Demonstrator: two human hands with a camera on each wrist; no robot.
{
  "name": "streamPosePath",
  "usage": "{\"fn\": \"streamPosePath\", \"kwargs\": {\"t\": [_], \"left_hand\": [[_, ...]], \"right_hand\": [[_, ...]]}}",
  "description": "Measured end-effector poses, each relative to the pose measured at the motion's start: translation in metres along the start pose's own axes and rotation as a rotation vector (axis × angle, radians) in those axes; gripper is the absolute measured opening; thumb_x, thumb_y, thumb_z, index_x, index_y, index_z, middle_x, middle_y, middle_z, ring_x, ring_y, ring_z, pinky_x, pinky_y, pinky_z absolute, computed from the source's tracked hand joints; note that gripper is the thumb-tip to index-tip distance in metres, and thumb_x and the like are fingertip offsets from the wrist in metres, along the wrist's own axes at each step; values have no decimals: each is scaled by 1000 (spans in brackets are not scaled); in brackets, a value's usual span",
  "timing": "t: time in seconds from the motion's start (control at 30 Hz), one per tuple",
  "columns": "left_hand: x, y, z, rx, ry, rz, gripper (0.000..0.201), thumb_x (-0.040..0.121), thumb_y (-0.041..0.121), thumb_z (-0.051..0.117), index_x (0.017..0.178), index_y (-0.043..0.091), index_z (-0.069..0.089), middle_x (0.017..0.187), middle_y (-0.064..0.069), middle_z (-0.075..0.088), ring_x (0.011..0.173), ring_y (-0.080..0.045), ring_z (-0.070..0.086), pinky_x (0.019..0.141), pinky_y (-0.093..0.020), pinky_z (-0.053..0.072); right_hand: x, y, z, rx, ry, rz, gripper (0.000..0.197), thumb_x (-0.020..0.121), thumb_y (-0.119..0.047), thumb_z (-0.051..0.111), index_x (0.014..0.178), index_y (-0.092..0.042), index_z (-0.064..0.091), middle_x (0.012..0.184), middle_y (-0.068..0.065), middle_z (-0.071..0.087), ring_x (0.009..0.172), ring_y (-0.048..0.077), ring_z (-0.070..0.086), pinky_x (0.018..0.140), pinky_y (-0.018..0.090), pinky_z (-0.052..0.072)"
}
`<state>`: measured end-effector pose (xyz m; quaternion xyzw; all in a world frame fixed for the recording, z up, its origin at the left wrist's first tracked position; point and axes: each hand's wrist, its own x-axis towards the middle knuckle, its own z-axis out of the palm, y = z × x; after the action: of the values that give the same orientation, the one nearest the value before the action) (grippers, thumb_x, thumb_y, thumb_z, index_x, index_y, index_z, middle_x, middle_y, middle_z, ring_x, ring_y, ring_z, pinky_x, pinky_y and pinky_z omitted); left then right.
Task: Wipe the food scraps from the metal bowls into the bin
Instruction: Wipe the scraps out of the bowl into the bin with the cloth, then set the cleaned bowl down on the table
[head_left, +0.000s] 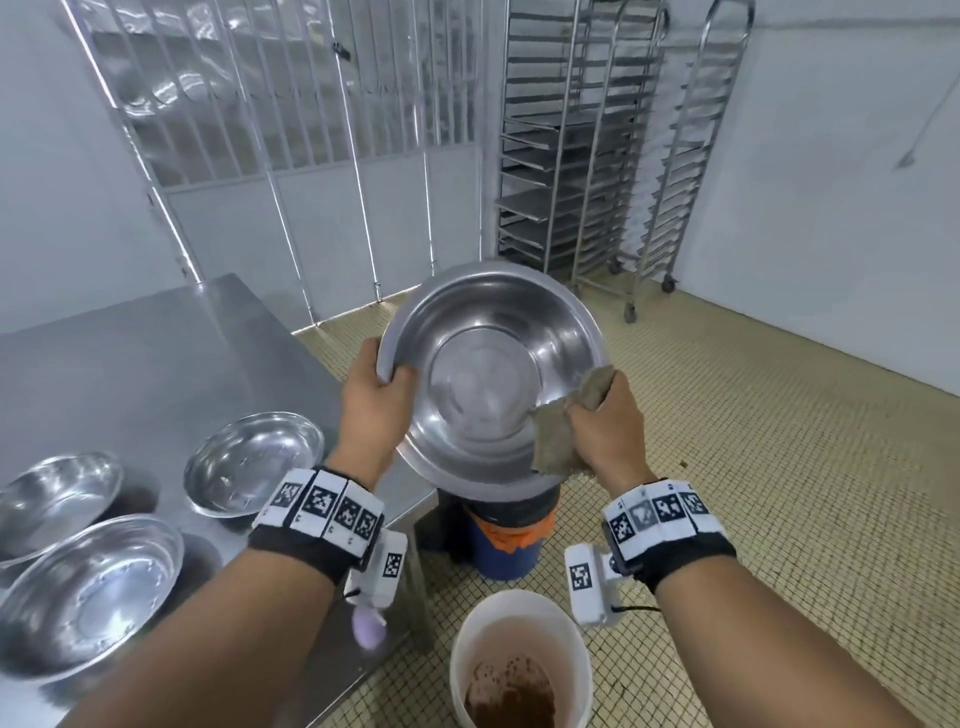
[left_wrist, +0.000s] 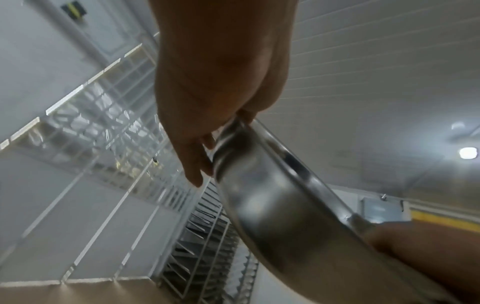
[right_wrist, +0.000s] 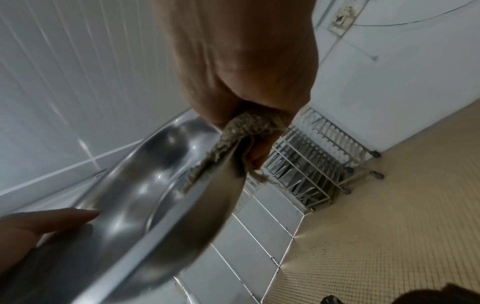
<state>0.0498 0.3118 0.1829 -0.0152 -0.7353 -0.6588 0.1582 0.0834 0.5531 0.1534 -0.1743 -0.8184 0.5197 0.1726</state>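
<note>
Head view: left hand (head_left: 375, 400) grips rim of tilted metal bowl (head_left: 493, 374); right hand (head_left: 605, 423) clutches brown cloth (head_left: 563, 431) against opposite rim. Bowl held above blue bin (head_left: 506, 545). Three bowls (head_left: 254, 462) on bench (head_left: 156, 353).

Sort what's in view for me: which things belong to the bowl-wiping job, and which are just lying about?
Job:
- held metal bowl, left hand on its rim
- brown cloth, gripped by right hand
- blue bin below it
- three bowls on the steel table

Lying about:
- white bucket
- tray racks
- barred gate
</note>
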Motion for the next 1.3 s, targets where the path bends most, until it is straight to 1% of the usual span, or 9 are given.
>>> {"fn": "streamPosePath", "kwargs": {"t": [0.13, 0.37, 0.5, 0.63, 0.77, 0.83, 1.0, 1.2, 1.3], "left_hand": [[-1, -6, -31, -57, 24, -58, 35, 93, 10, 58, 110, 37, 72, 105, -13, 74, 97, -42, 71, 84, -58, 61], [-36, -31, -61, -150, 476, -159, 19, 99, 9, 57, 103, 26, 65, 91, -3, 68, 80, -19, 62, 78, -37, 54], [-41, -38, -116, 59, 360, -206, 15, 97, 12, 59, 110, 20, 63, 82, -5, 63, 64, -20, 56, 48, -28, 45], [-45, -43, -167, 62, 346, -275, 28, 90, 16, 61, 114, 30, 66, 99, -12, 73, 85, -36, 71, 69, -50, 59], [-42, -51, -206, 139, 371, -218, 17, 100, 13, 51, 109, 25, 59, 90, -3, 68, 74, -17, 65, 59, -30, 49], [-37, -65, -224, 154, 381, -228, 15, 98, 16, 51, 105, 28, 57, 92, -3, 67, 80, -21, 67, 65, -36, 54], [-19, -103, -261, 207, 230, -348, 28, 96, 17, 55, 109, 40, 58, 105, -3, 71, 100, -25, 70, 89, -48, 59], [10, -125, -273, 311, 71, -362, 12, 101, 14, 52, 111, 19, 51, 99, -16, 66, 73, -24, 64, 55, -40, 56], [12, -133, -270, 353, 0, -366, 27, 99, 12, 51, 125, 19, 47, 90, -3, 63, 70, -18, 63, 53, -35, 51]], "right_hand": [[-2, -10, 18, -77, -95, -48, 29, 91, -14, 66, 116, -15, 53, 102, 2, 63, 95, 24, 64, 84, 40, 53], [-19, -33, 77, -35, -233, -36, 31, 92, -10, 61, 122, -11, 52, 98, 2, 58, 88, 23, 57, 75, 29, 40], [-23, -42, 104, -83, -363, -71, 32, 91, -10, 59, 122, -14, 52, 98, 0, 58, 90, 22, 57, 77, 29, 40], [-31, -56, 140, -158, -498, -166, 36, 90, -16, 61, 125, -19, 53, 109, 4, 63, 101, 25, 61, 88, 39, 51], [-39, -70, 185, -210, -556, -195, 33, 86, -34, 62, 118, -33, 53, 109, 3, 63, 106, 28, 60, 95, 49, 53], [-42, -77, 208, -245, -540, -198, 26, 86, -46, 59, 109, -38, 53, 105, 0, 63, 104, 28, 60, 94, 50, 52], [-44, -77, 246, -287, -547, -121, 19, 95, -26, 65, 112, -21, 58, 103, 3, 64, 88, 20, 64, 63, 28, 45], [-49, -68, 257, -294, -466, -59, 7, 98, -21, 62, 103, -19, 57, 92, 1, 63, 76, 10, 59, 57, 22, 38], [-49, -62, 254, -282, -432, -4, 5, 97, -22, 64, 98, -20, 60, 94, 0, 64, 81, 11, 61, 59, 23, 40]]}}
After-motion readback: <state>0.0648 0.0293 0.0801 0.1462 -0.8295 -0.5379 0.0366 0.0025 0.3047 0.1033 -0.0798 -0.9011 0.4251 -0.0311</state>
